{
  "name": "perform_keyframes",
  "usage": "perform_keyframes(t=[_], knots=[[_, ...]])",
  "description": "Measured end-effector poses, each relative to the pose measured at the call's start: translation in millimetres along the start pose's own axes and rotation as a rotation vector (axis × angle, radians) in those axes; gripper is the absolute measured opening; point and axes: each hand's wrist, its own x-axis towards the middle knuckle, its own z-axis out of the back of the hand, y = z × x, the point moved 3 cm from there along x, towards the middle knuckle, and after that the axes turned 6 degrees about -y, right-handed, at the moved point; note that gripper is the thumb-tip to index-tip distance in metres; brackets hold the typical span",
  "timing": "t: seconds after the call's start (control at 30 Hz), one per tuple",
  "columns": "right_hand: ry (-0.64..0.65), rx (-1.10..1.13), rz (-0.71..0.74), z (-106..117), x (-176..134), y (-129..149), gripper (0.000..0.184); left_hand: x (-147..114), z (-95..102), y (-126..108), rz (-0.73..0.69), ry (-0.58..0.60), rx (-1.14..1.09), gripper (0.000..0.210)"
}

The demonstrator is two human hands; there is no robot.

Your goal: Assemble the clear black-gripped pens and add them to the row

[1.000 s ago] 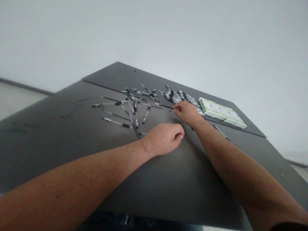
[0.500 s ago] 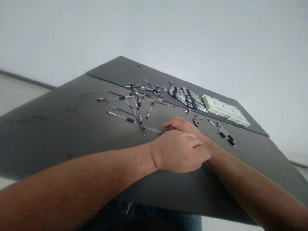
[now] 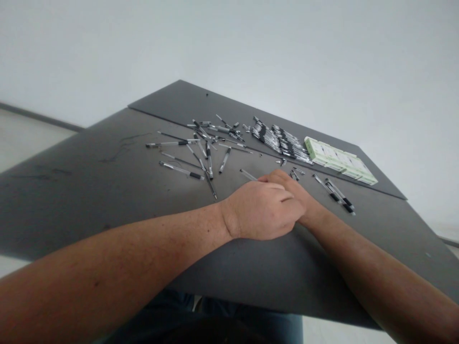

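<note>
bench: dark grey, black-streaked in patches | pens: clear, black-gripped | boxes: white on top, pale-green-edged | wall: plain pale grey

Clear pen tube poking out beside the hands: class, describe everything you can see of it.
The clear pen tube looks slim, straight and see-through, like plastic, with a darker tip at its exposed end. It slants over the dark table, its other end hidden at the left hand and right hand. Which hand grips it, and whether it touches the table, cannot be told.
</note>
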Motion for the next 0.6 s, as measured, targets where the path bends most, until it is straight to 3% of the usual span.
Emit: perform_keyframes(t=[0.17,0.3,0.37,0.47,0.6], knots=[[-0.220,0.166,-0.207,32.1,-25.9,-27.5,0.020,-3.2,-1.7,12.3,0.070,0.034,0.017,0.024],[-0.381,0.474,-0.252,39.3,-49.5,-56.4,0.048,-5.2,-3.4,22.8,0.142,0.085,-0.015,0.024],[-0.442,0.443,-0.223,40.6,-53.9,-67.6,0.051,-6.2,-3.0,29.6,0.183,0.099,-0.029,0.022],[-0.493,0.281,-0.235,40.5,-54.4,-79.6,0.035,-9.6,0.1,43.3,0.256,0.104,-0.004,0.022],[-0.494,0.204,-0.230,37.2,-51.8,-81.5,0.035,-14.5,12.0,66.1,0.353,0.124,0.085,0.025]])
